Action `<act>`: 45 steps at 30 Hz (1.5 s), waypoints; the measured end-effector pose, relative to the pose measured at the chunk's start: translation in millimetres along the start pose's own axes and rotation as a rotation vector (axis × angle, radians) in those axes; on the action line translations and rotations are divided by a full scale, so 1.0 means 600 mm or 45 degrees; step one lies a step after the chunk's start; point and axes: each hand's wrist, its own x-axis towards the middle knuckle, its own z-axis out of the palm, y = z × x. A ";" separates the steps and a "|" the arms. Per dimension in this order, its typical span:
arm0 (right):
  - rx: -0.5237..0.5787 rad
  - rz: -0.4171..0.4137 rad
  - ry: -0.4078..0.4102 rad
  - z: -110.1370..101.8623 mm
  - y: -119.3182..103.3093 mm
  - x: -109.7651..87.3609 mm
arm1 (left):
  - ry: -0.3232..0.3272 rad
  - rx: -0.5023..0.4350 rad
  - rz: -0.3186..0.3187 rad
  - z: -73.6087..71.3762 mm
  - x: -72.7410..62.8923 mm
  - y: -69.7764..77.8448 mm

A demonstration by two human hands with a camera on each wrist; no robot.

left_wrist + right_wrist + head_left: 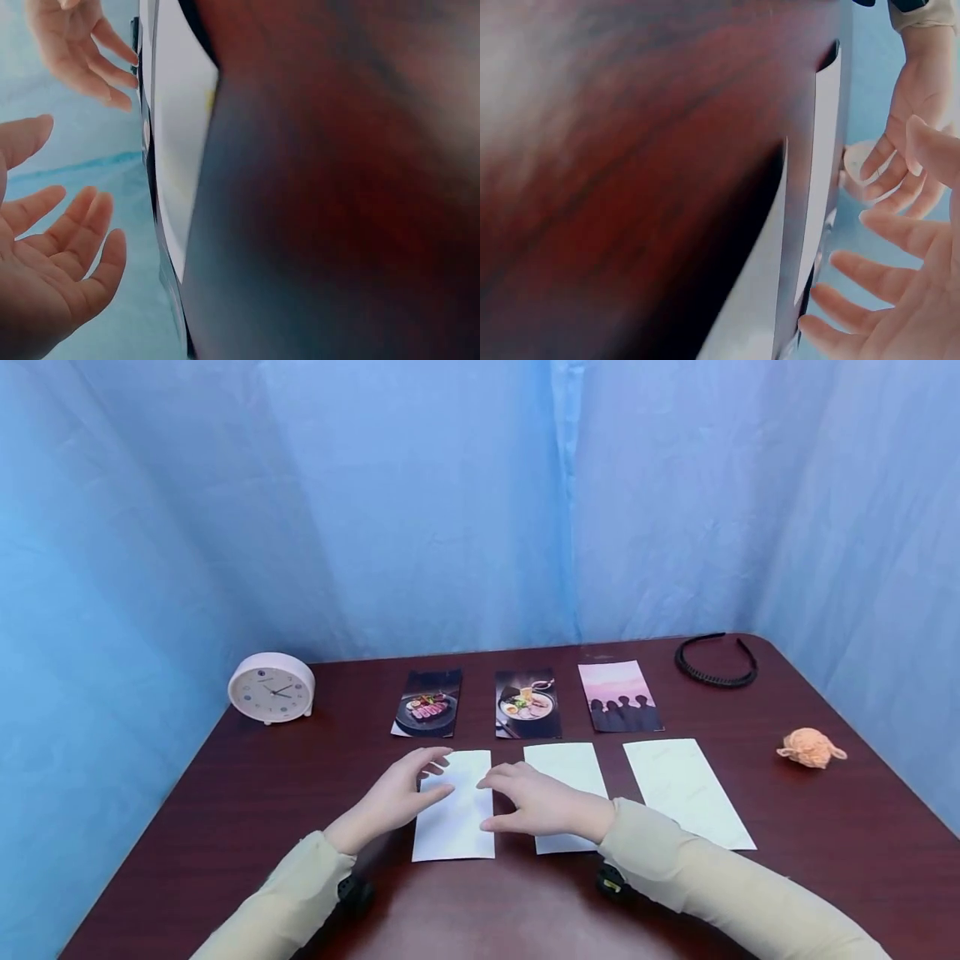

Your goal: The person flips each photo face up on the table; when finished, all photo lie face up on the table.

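"One white sheet [453,818] first: where does it lie?"

"On the tabletop [247,810], well in from the left edge, the leftmost of a row of three, its short ends toward the far and near edges."

"And the hands?"

"They flank it. The left hand [397,789] overlaps its left side, thumb out over the paper. The right hand [543,800] comes in opposite, fingertips at the sheet's right side."

"Gripping anything?"

"Neither one. Both have loosely bent fingers, well parted from the thumb, and the wrist views show the palms turned toward each other. They look raised off the paper, though at those slanted angles I can't swear that no fingertip brushes it."

"What's under the right hand?"

"The second sheet [573,764], partly covered. The third sheet [686,789] lies beyond it, toward the right edge."

"Farther out?"

"Between the sheets and the far edge, three prints in a row: a steak print [429,703], a noodle print [528,703] and a silhouette print [621,697]."

"And the corners?"

"A round white clock [272,687] stands at the far left corner. A black headband [712,680] lies near the far right one, with a peach yarn ball [812,748] closer in, by the right edge. Blue curtains [420,510] hang behind."
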 end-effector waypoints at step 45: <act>-0.399 0.109 -0.183 0.024 -0.038 0.024 | -0.481 0.424 -0.087 0.008 -0.039 -0.010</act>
